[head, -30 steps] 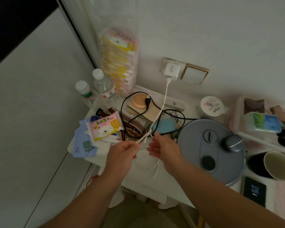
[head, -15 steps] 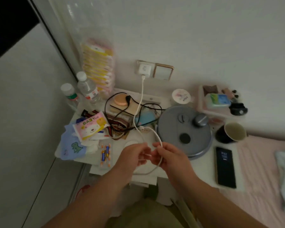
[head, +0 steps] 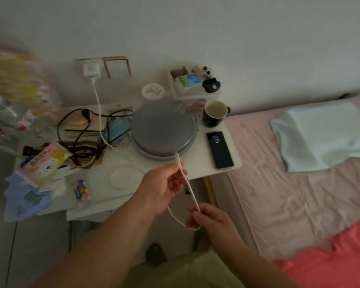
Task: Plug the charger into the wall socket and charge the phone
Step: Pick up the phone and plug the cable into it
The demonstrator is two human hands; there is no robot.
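Observation:
The white charger (head: 91, 70) sits plugged into the wall socket (head: 82, 64) above the bedside table. Its white cable (head: 99, 113) hangs down across the table to my hands. My left hand (head: 164, 187) pinches the cable near its free end, and the plug tip (head: 177, 155) sticks up over the edge of the grey round lid. My right hand (head: 209, 218) holds a loop of the same cable lower down, in front of the table. The black phone (head: 219, 149) lies face up with its screen lit at the table's right edge, apart from both hands.
A grey round lid (head: 163, 127), a dark mug (head: 214, 113), a box of small items (head: 192, 82), black cables (head: 81, 125), wipes packs (head: 43, 162) and bottles (head: 4, 113) crowd the white table (head: 200, 169). A pink bed (head: 289, 183) with a white pillow (head: 322, 134) lies to the right.
The view swung right, bringing the bed in. My hands moved apart: the left went right toward the grey lid with the cable end, the right dropped lower with a cable loop.

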